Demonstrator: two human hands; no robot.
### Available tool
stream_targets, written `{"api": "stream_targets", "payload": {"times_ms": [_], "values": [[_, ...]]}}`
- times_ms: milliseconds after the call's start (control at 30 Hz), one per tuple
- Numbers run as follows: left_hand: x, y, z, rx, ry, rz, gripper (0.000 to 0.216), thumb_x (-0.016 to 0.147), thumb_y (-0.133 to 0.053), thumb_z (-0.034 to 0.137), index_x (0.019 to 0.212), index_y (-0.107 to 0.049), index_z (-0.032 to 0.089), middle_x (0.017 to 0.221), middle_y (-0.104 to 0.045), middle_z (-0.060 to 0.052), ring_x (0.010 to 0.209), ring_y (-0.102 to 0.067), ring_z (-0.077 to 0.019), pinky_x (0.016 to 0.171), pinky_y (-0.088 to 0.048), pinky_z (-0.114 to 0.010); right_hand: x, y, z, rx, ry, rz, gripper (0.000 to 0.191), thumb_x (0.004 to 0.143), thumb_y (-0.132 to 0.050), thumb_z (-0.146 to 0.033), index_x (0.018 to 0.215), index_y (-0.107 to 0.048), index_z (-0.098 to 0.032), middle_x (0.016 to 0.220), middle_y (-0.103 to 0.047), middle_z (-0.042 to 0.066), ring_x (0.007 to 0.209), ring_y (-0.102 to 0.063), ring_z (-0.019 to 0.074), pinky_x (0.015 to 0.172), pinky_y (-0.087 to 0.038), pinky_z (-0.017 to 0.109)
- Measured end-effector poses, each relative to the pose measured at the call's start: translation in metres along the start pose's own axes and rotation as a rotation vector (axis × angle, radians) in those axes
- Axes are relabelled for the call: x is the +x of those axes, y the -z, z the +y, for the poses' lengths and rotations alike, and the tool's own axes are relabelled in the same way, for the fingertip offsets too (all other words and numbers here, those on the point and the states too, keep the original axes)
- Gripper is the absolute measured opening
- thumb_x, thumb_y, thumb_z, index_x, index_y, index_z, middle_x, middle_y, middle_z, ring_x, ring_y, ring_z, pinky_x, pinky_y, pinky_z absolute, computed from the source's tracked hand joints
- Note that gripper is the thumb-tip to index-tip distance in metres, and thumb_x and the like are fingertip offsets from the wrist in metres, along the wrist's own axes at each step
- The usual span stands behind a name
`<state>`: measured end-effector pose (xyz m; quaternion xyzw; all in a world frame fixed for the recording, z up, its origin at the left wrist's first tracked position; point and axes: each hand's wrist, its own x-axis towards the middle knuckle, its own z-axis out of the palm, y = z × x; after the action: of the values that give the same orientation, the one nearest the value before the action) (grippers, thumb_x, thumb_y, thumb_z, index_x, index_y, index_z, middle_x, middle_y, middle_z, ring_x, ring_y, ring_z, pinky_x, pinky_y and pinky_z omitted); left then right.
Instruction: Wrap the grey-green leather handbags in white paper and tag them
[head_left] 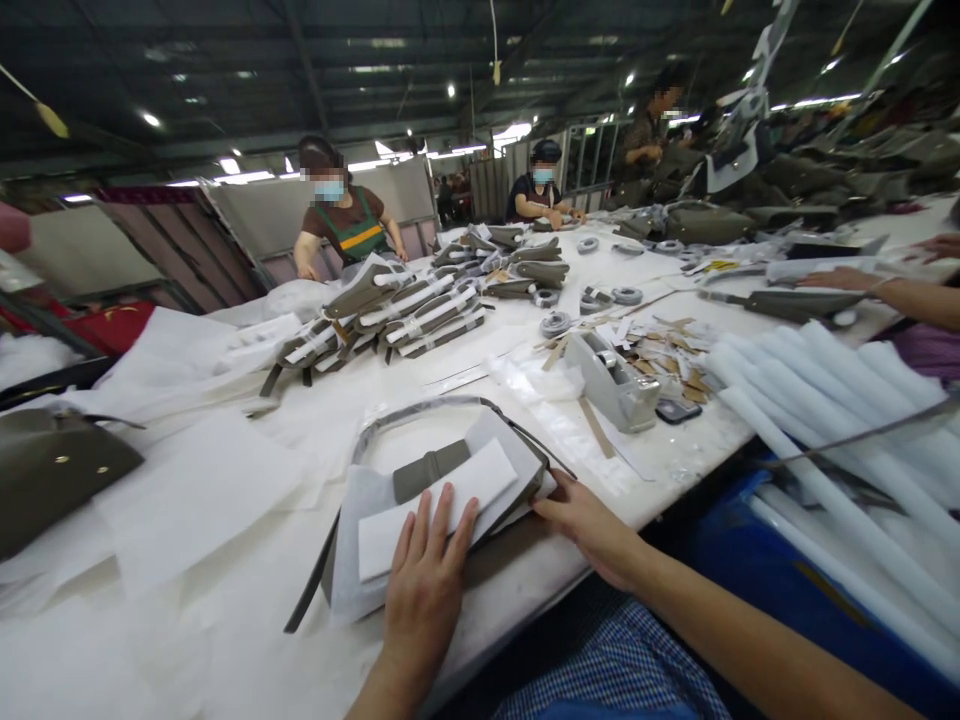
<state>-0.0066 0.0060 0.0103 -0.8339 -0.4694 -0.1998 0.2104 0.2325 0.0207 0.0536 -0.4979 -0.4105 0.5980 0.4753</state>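
Tape dispenser point(615, 380) and foam rolls point(840, 400) probably block rightward passage.

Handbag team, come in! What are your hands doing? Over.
Left hand flat on white padding. Right hand at handbag edge. Tape dispenser stands clear.

1. Site type: factory packing hall for handbags.
2. Evidence: a long white tabletop point(315, 420) carries stacked grey bag parts point(405, 315), tape rolls point(592, 298) and a tape dispenser point(615, 385).
3. Evidence: masked workers point(341, 225) stand along it under an industrial roof with strip lights point(240, 177).
4. Evidence: white foam rolls point(840, 400) lie piled alongside.
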Motion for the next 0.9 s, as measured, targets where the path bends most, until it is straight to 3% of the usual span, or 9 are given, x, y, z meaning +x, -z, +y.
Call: {"api": "stream_targets", "payload": {"times_ms": [167, 300, 367, 433, 533, 633, 733, 900], "values": [[-0.001, 0.001, -0.001, -0.040, 0.051, 0.007, 0.073, 0.093, -0.059, 0.029, 0.156, -0.021, 0.022, 0.159, -0.031, -0.014, 0.144, -0.033, -0.0353, 0.111, -0.041, -0.052, 0.000, -0.025, -0.011, 0.273, -0.028, 0.041, 0.045, 0.066, -0.080, -0.030, 0.106, -0.063, -0.018, 0.102, -0.074, 0.007, 0.098, -0.069, 0.0249, 0.087, -0.058, 0.039], [0.000, 0.000, -0.006, -0.011, 0.066, 0.063, 0.073, 0.094, -0.057, 0.022, 0.156, -0.019, 0.022, 0.157, -0.034, -0.015, 0.143, -0.035, -0.0340, 0.109, -0.043, -0.049, 0.004, -0.022, -0.011, 0.232, 0.058, -0.035, 0.052, 0.069, -0.082, -0.041, 0.112, -0.062, -0.018, 0.103, -0.073, 0.007, 0.097, -0.069, 0.0222, 0.088, -0.058, 0.037], [0.001, 0.000, -0.008, -0.008, 0.060, 0.081, 0.072, 0.094, -0.054, 0.017, 0.156, -0.019, 0.022, 0.157, -0.035, -0.015, 0.142, -0.037, -0.0333, 0.108, -0.044, -0.048, 0.010, -0.004, -0.008, 0.083, 0.110, -0.117, 0.051, 0.076, -0.076, -0.050, 0.113, -0.063, -0.018, 0.100, -0.073, 0.006, 0.094, -0.069, 0.0222, 0.084, -0.060, 0.038], [0.002, -0.001, -0.009, -0.007, 0.072, 0.094, 0.072, 0.094, -0.051, 0.013, 0.156, -0.018, 0.022, 0.157, -0.035, -0.014, 0.141, -0.039, -0.0324, 0.108, -0.045, -0.046, 0.020, 0.024, -0.007, -0.212, 0.208, -0.156, 0.042, 0.086, -0.063, -0.055, 0.106, -0.067, -0.019, 0.094, -0.074, 0.006, 0.090, -0.071, 0.0232, 0.082, -0.060, 0.041], [0.002, -0.002, -0.008, 0.001, 0.078, 0.090, 0.069, 0.094, -0.049, 0.013, 0.156, -0.019, 0.024, 0.157, -0.037, -0.012, 0.141, -0.040, -0.0319, 0.107, -0.046, -0.046, 0.046, 0.075, -0.008, -0.846, 0.505, -0.009, 0.033, 0.097, -0.050, -0.043, 0.110, -0.070, -0.021, 0.111, -0.073, 0.010, 0.107, -0.068, 0.0263, 0.099, -0.052, 0.046], [0.002, -0.004, -0.006, 0.019, 0.063, 0.085, 0.066, 0.096, -0.048, 0.016, 0.156, -0.021, 0.025, 0.156, -0.038, -0.011, 0.140, -0.040, -0.0323, 0.107, -0.047, -0.047, 0.076, 0.114, -0.007, -1.276, 0.648, 0.081, 0.036, 0.093, -0.055, -0.027, 0.127, -0.064, -0.021, 0.137, -0.061, 0.014, 0.132, -0.052, 0.0321, 0.110, -0.041, 0.054], [0.001, -0.006, -0.006, 0.022, 0.069, 0.095, 0.065, 0.096, -0.047, 0.016, 0.156, -0.022, 0.025, 0.156, -0.037, -0.010, 0.140, -0.041, -0.0320, 0.108, -0.047, -0.046, 0.099, 0.130, -0.003, -1.344, 0.624, 0.044, 0.032, 0.087, -0.062, -0.023, 0.118, -0.070, -0.020, 0.133, -0.064, 0.013, 0.132, -0.052, 0.0341, 0.108, -0.043, 0.056], [0.001, -0.008, -0.005, 0.033, 0.077, 0.108, 0.064, 0.097, -0.046, 0.016, 0.156, -0.022, 0.026, 0.156, -0.038, -0.009, 0.140, -0.042, -0.0309, 0.106, -0.048, -0.046, 0.116, 0.132, -0.001, -1.334, 0.622, 0.025, 0.021, 0.092, -0.058, -0.030, 0.099, -0.077, -0.022, 0.110, -0.075, 0.008, 0.108, -0.068, 0.0255, 0.100, -0.051, 0.041]]}}
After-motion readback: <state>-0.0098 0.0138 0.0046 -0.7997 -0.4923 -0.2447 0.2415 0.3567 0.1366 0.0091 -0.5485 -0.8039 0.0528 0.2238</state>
